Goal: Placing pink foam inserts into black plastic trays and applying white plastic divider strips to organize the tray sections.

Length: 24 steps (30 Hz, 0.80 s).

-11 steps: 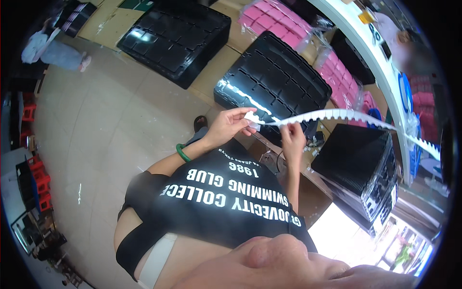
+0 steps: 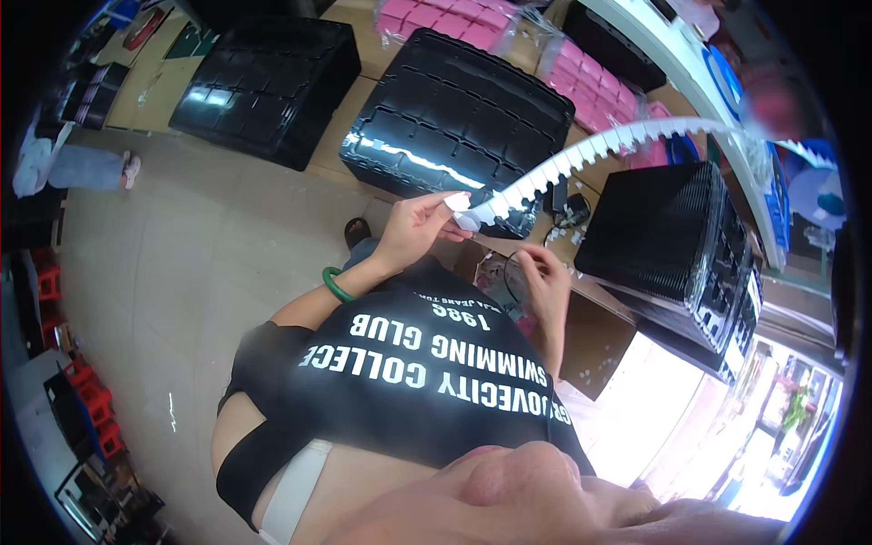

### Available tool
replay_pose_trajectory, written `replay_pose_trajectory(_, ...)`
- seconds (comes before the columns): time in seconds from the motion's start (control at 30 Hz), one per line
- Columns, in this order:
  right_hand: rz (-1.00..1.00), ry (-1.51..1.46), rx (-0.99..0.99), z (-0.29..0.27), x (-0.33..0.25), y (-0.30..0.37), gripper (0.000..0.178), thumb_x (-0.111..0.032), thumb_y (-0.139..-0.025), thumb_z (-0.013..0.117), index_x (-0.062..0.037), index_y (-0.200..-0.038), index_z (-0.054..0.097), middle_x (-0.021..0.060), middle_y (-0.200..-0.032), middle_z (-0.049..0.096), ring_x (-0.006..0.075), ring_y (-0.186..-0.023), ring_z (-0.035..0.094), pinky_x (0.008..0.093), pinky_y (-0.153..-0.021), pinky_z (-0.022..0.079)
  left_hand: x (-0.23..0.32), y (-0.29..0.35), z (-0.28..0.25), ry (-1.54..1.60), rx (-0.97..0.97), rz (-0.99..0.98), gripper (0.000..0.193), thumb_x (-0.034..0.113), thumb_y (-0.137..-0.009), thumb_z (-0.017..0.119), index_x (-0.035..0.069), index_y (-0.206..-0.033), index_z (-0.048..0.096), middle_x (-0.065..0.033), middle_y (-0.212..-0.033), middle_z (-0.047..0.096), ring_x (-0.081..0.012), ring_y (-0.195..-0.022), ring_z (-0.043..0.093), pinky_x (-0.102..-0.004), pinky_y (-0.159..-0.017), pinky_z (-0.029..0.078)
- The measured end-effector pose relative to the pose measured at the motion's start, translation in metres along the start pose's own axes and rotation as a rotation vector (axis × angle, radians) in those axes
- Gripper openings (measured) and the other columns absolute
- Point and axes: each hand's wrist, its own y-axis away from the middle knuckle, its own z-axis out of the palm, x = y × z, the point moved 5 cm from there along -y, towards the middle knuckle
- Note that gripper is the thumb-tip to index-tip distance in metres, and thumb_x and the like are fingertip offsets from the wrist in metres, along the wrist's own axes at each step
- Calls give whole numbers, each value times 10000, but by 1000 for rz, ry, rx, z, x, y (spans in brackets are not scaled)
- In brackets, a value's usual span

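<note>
My left hand (image 2: 418, 232), with a green bangle above the wrist, pinches small white pieces and the near end of a long white strip (image 2: 581, 156). Square tabs run along one edge of the strip, which arches up to the right toward a white shelf edge. Just below it, my right hand (image 2: 545, 280) is off the strip, fingers loosely bent and apart, with nothing visible in them. Behind both hands lies a stack of black plastic trays (image 2: 459, 113) with a glossy front.
Another black tray stack (image 2: 268, 91) stands to the left, and a tall one (image 2: 649, 227) to the right. Pink trays in clear wrap (image 2: 595, 77) sit behind. White scraps and a black cable lie near an open cardboard box (image 2: 590, 341). At far left, a person's legs (image 2: 86, 170) show.
My right hand has let go of the strip and dropped lower. The strip's near end is now at my left hand, and its arch is higher. The view has shifted, moving the trays leftward.
</note>
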Motion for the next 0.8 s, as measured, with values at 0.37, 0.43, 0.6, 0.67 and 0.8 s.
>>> replay_pose_trajectory(0.37, -40, -462, -266, 18, -12, -19, 115, -116, -903, 709, -15, -956, 709, -3, -909, 678, 62, -827, 594, 212, -745, 459, -20, 9, 62, -178, 33, 41, 287, 116, -1025, 507, -87, -1179, 639, -152, -962, 714, -215, -842, 734, -273, -727, 608)
replay_pose_trajectory(0.43, -152, -386, -253, 3, -14, -20, 94, -103, -897, 710, -21, -943, 708, -13, -903, 662, 51, -818, 573, 204, -732, 445, -31, 5, 71, 108, 5, -147, 300, 129, -1034, 489, -75, -1194, 641, -157, -947, 715, -220, -853, 733, -271, -729, 608)
replay_pose_trajectory(0.6, -142, -294, -93, -100, 19, -68, 76, -67, -872, 713, -23, -933, 702, -33, -830, 612, 33, -734, 483, 204, -657, 387, -45, 2, 133, 13, -59, -81, 311, 148, -1039, 487, -44, -1232, 639, -146, -940, 720, -191, -841, 727, -268, -730, 607)
replay_pose_trajectory(0.67, -223, -41, 62, -159, 41, -107, 131, -115, -861, 731, -11, -935, 702, -34, -798, 605, 39, -700, 476, 214, -637, 382, -51, -1, 175, -131, -250, -51, 315, 163, -1037, 507, -25, -1250, 643, -134, -951, 727, -155, -816, 719, -259, -711, 603)
replay_pose_trajectory(0.8, -265, 179, 155, -217, 76, -194, 160, -159, -808, 752, -21, -886, 732, 53, -769, 622, 153, -693, 520, 284, -661, 432, -69, -17, 227, -194, -445, -83, 296, 172, -1027, 531, -13, -1210, 673, -127, -924, 734, -148, -800, 722, -250, -700, 599)
